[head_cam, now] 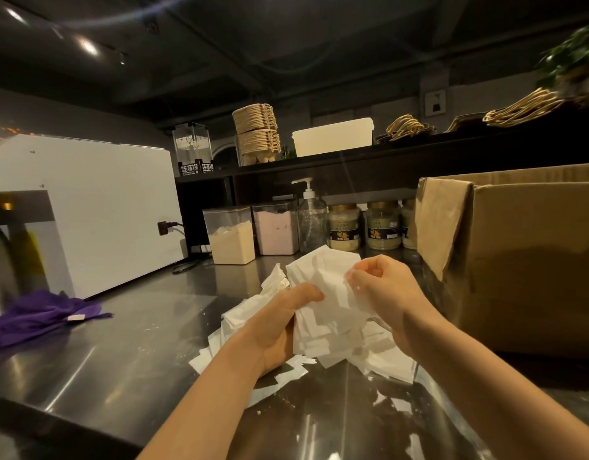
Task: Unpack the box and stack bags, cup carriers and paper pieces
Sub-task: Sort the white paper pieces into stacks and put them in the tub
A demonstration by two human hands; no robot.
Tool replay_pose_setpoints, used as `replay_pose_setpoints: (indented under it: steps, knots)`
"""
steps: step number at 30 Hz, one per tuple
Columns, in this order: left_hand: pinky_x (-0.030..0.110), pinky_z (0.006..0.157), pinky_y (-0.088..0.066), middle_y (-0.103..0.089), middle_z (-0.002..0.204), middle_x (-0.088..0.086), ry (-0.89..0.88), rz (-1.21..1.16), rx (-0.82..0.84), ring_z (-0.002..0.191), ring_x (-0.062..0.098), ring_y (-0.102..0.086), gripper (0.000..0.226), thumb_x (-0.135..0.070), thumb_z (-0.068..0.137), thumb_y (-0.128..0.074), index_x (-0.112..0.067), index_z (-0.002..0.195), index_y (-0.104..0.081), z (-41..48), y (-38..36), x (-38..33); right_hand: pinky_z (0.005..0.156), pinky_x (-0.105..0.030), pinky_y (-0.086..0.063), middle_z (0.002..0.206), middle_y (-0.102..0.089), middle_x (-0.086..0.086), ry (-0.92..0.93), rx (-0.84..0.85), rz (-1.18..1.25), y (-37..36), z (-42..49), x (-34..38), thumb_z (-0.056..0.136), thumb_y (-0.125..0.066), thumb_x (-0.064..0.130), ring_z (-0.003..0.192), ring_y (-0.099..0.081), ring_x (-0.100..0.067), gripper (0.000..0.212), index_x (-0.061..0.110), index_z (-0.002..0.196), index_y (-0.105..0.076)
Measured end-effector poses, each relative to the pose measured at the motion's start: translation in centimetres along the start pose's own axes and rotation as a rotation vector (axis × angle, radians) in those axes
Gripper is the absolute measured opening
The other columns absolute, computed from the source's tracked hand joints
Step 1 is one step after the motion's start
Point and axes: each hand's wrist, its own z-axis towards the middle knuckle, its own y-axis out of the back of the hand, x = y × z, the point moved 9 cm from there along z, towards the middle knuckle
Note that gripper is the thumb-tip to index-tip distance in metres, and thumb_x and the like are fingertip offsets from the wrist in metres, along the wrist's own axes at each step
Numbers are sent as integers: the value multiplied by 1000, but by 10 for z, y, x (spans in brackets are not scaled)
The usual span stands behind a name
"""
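At the centre of the frame both hands hold a bundle of white paper pieces above the steel counter. The left hand grips the bundle from the lower left, fingers curled behind it and the thumb pressed across its front. The right hand has its fingers curled in and pinches the bundle's upper right edge. Beneath the hands, a loose heap of more white paper lies spread on the counter, and small scraps trail toward the bottom of the frame. The open cardboard box stands on the counter at the right edge, just beside the right hand, with one flap hanging down on its near corner. On the dark shelf across the upper middle, a stack of pulp cup carriers stands upright, a white tub sits to its right, and further right lie brown paper bags with twisted handles. Under the shelf, at the back of the counter, stand two clear containers of powder, a pump bottle and a row of labelled jars. A white machine fills the left side, and a purple cloth lies crumpled on the counter in front of it.
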Motion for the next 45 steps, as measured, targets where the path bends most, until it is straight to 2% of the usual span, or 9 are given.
replay_pose_setpoints:
  steps: [5,9,15,20,24,29,35,39,45]
  knots:
    - [41,71,-56,-72,86,8,31,-19,-20,87,26,-66,17,-9,92,-52,-21,103,-57,-1,-2,1,55,-21,-47,105,-60,-3,-63,9,92,-1,-2,-6,89,-65,26,84,-59,-14,33,16,118,-51]
    - [42,75,-56,-71,91,10,41,-16,-24,90,27,-67,19,-9,92,-52,-18,107,-58,-2,-2,2,55,-22,-44,90,-61,-2,34,-69,38,12,-2,4,92,-60,19,79,-58,-15,5,15,93,-62]
    - [43,84,-53,-75,76,4,36,-37,-3,85,24,-67,17,-7,93,-51,-19,100,-60,-2,-4,1,65,-26,-46,91,-57,3,100,-151,267,27,-6,22,96,-52,21,86,-54,-17,13,22,84,-59]
    - [42,74,-57,-74,78,4,26,-42,-17,86,26,-67,23,-6,90,-53,-21,105,-59,-1,-1,1,71,-37,-55,87,-57,-2,-38,-47,364,18,-10,15,90,-60,14,81,-55,-21,15,20,76,-62]
    - [37,70,-59,-75,77,2,28,11,34,74,18,-73,21,-8,92,-50,-22,107,-57,-1,-6,2,57,-23,-42,91,-56,1,27,-3,84,8,-8,12,95,-53,18,80,-53,-14,4,17,95,-58]
    - [45,81,-56,-74,80,5,23,-21,54,84,23,-69,24,-12,92,-49,-23,111,-58,2,-7,2,56,-20,-41,101,-48,8,7,92,4,-16,-6,2,99,-46,23,82,-50,-8,35,23,132,-34]
    - [49,86,-55,-67,117,15,-26,-40,-18,103,31,-64,44,-46,94,-42,-25,130,-55,11,-2,3,69,-21,-43,131,-41,0,106,205,-137,-36,-12,4,103,-32,37,100,-52,-13,40,29,141,-21]
    - [40,69,-58,-71,96,8,-13,-15,-8,86,22,-67,60,-55,68,-62,-30,122,-57,11,-4,6,69,-19,-41,135,-35,4,171,216,-197,-41,-13,6,103,-29,37,100,-49,-12,31,35,134,-22]
    - [49,83,-57,-74,103,11,-9,-54,107,91,27,-73,102,-58,26,-91,-25,117,-61,11,-10,6,82,-29,-44,140,-31,-1,226,225,-238,-38,-14,9,102,-36,29,108,-47,-14,38,26,138,-25]
